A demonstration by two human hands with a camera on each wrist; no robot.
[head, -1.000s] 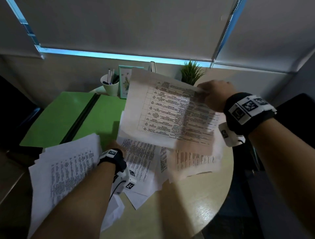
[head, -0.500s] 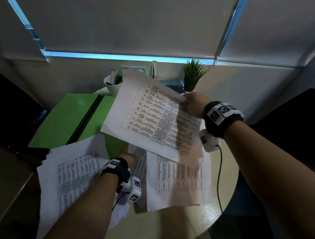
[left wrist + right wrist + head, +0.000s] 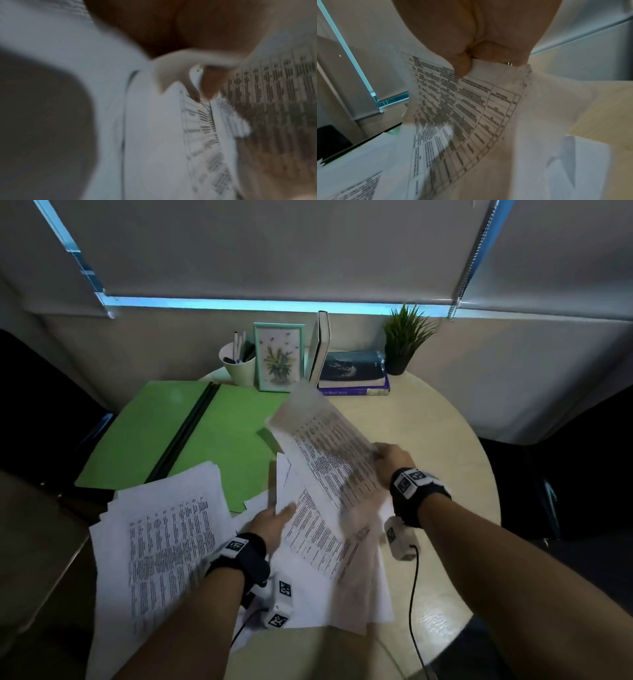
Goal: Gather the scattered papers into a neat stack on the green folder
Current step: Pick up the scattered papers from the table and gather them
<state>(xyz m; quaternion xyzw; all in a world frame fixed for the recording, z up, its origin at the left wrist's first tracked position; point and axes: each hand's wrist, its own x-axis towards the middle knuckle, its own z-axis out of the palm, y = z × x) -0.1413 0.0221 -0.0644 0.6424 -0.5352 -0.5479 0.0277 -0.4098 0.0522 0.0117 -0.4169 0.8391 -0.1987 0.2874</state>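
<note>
Right hand point(image 3: 394, 458): I pinch one printed sheet point(image 3: 329, 450) — lifted, tilted.
Left hand point(image 3: 274, 520): fingers flat on loose papers point(image 3: 318, 539) — tabletop's near edge.
Green folder point(image 3: 219, 436): left side.

Right hand point(image 3: 390, 458) pinching printed sheet point(image 3: 329, 453), left hand point(image 3: 270, 523) on scattered papers point(image 3: 318, 546)

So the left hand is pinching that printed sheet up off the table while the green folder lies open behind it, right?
Not quite: the right hand pinches the raised printed sheet, as the right wrist view shows. The left hand lies on papers on the table. The green folder does lie open behind.
</note>
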